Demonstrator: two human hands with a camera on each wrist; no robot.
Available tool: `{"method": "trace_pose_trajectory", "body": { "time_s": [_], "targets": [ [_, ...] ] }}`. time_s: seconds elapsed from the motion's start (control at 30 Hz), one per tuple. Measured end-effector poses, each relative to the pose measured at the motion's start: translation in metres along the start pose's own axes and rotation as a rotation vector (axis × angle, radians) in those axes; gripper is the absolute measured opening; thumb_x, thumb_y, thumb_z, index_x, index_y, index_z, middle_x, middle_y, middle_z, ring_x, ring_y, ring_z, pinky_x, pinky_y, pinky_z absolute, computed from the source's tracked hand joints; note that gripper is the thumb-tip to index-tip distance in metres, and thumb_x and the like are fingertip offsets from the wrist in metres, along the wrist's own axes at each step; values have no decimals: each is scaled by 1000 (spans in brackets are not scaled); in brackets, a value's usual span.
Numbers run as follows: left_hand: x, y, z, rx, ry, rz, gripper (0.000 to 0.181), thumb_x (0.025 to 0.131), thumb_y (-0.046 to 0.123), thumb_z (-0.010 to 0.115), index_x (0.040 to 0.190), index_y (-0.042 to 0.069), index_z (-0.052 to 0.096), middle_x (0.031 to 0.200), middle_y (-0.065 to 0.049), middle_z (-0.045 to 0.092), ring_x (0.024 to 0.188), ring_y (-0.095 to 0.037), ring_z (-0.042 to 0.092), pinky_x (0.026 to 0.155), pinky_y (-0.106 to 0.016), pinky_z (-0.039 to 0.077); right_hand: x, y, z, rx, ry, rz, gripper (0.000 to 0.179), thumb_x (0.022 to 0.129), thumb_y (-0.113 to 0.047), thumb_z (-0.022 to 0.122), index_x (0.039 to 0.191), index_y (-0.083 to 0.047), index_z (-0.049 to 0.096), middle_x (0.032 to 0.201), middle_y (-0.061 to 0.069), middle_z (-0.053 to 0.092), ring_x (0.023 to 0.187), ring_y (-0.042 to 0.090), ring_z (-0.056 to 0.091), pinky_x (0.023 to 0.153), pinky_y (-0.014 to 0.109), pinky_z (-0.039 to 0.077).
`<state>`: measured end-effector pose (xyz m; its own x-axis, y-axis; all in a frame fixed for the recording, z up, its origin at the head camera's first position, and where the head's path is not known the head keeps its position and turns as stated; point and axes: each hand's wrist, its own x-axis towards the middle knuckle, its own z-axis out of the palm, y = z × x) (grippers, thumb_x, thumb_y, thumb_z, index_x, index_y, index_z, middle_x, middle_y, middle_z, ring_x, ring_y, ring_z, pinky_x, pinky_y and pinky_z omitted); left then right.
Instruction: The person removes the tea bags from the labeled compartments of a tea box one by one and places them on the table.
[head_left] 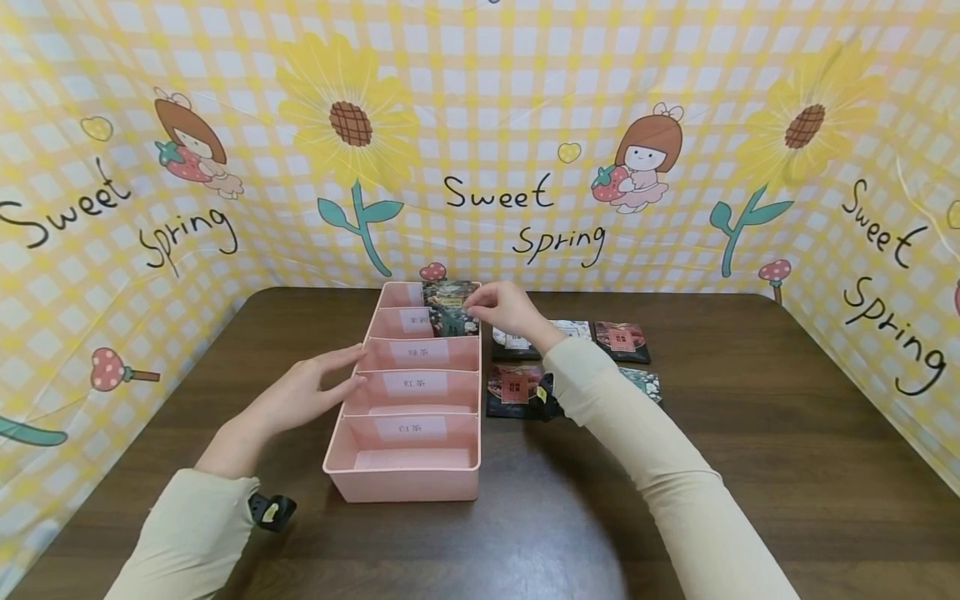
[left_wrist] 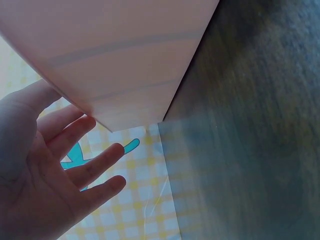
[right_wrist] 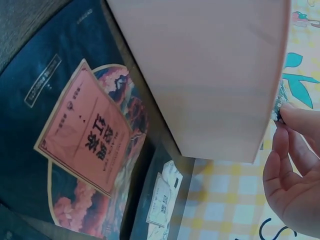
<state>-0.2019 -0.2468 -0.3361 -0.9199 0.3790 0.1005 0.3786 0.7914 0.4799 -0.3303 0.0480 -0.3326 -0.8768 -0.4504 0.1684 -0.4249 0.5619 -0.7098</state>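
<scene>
One dark-green floral rectangular packet (head_left: 450,310) is pinched by the right hand (head_left: 513,312) at the far end of the pink plastic divided box (head_left: 405,485).
Left hand (head_left: 311,382), fingers extended, rests at the left rim; tilting the packet upright should clear the dividers, though its depth is hard to judge. Cream fabric sleeve (head_left: 637,442) partly hides flat dark packets (head_left: 513,393) at right.

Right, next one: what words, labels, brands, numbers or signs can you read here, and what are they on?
"Sweet Spring": the backdrop, three times.
"红茶": the red-labelled packet close to the right wrist camera; its finer print is too small.
"茶": labels in the box; their other characters are too small to be sure.
Held packet and other packets: too small or blurred.
</scene>
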Motion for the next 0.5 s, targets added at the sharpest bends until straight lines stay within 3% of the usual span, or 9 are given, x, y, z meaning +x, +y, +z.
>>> {"method": "trace_pose_trajectory", "body": {
  "time_s": [0.5],
  "targets": [
    [0, 0, 0, 11, 5, 11, 53, 93, 32, 56, 137, 4, 46, 140, -22, 46, 130, -41, 42, 104, -58, 35, -3, -13, -16, 71, 46, -48, 17, 90, -12, 62, 102, -4, 70, 101, 13, 71, 90, 22, 66, 79, 28, 53]
  ]
}}
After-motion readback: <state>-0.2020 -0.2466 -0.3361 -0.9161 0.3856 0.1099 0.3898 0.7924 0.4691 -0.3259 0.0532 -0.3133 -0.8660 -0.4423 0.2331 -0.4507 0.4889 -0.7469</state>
